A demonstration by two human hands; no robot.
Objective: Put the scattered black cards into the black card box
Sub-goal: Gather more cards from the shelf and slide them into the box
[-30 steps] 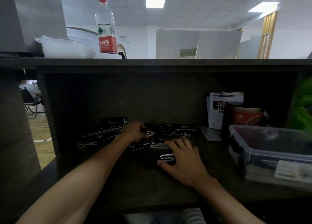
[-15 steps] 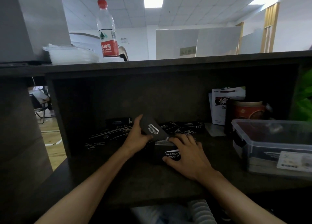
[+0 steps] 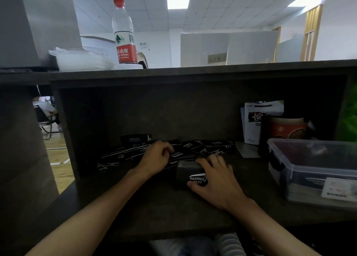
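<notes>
Black card box [image 3: 190,175] sits on the desk [image 3: 154,207] near centre, its open mouth facing away, a stack of cards visible inside at the far end. Right hand [image 3: 216,180] wraps it from the right: fingers curl over the far top edge, thumb presses the near face by the white lettering, so the grip is clamped around the box.

Left hand [image 3: 156,159] lies just left of and beyond the box, resting on the scattered black cards [image 3: 123,155]. Its fingers curl down at one card with white script [image 3: 178,155]; whether that grip actually pinches the card cannot be told.

The loose cards fan across the desk from far left to right, behind both hands. Clear plastic container [image 3: 313,169] stands well to the right.
</notes>
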